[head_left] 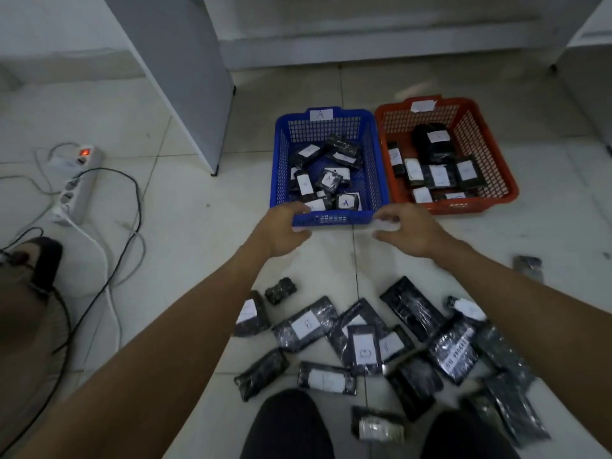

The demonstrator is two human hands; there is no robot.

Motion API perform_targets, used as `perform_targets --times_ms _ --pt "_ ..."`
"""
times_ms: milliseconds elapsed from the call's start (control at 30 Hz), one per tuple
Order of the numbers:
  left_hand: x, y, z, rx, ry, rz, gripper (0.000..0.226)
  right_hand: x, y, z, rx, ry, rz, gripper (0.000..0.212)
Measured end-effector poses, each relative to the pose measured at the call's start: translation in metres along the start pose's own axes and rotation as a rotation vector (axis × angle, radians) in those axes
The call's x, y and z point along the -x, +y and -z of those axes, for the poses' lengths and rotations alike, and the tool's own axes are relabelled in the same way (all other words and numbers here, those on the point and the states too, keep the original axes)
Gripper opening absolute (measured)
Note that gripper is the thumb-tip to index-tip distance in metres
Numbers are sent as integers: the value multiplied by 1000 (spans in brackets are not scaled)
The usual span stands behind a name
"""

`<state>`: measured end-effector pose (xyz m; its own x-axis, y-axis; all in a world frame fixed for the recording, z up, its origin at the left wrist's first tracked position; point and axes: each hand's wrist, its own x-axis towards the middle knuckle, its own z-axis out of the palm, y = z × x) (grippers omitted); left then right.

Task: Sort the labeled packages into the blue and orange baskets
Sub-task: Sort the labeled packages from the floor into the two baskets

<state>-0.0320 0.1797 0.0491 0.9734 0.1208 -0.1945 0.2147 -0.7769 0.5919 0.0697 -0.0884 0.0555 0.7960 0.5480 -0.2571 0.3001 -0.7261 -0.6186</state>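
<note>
Packages (364, 346) in black wrap with white labels lie scattered on the floor (185, 200) near the person, while others already sit in the blue basket (280, 167) marked A and the orange basket (500, 180) beside it. Both hands reach to the blue basket's near rim, the left hand (281, 231) loosely curled and touching it, the right hand (409, 231) half open with something pale at its fingertips, though what it is I cannot tell. The sort looks midway; next comes picking a floor package and reading its letter.
</note>
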Motion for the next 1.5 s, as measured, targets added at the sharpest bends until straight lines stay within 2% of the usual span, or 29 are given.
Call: perform_targets --times_ms 267,533,767,900,1000,1100,1233,1367,1500 --pt "153 34 -11 108 -31 105 21 157 -28 -20 -3 -17 -88 6" --pt "232 52 -52 196 -12 120 24 255 -27 -79 -79 53 -247 3" --pt "217 23 -92 166 -138 248 34 241 -10 -123 -142 11 -370 8" --pt "182 3 -107 47 -174 292 48 206 -9 -137 -105 34 -404 20" --pt "162 -8 -116 -48 -111 282 59 187 -5 -147 -118 28 -462 36" --pt "149 -11 -123 -147 -143 303 62 173 -2 -156 -98 17 -502 53" --pt "143 -12 -129 -205 -148 319 65 164 -4 -163 -58 -7 -538 61" --pt "142 -7 -128 -175 -127 362 56 165 -7 -160 -161 1 -561 54" --pt "145 -1 -123 -74 -53 429 20 165 3 -155 -436 31 -579 24"
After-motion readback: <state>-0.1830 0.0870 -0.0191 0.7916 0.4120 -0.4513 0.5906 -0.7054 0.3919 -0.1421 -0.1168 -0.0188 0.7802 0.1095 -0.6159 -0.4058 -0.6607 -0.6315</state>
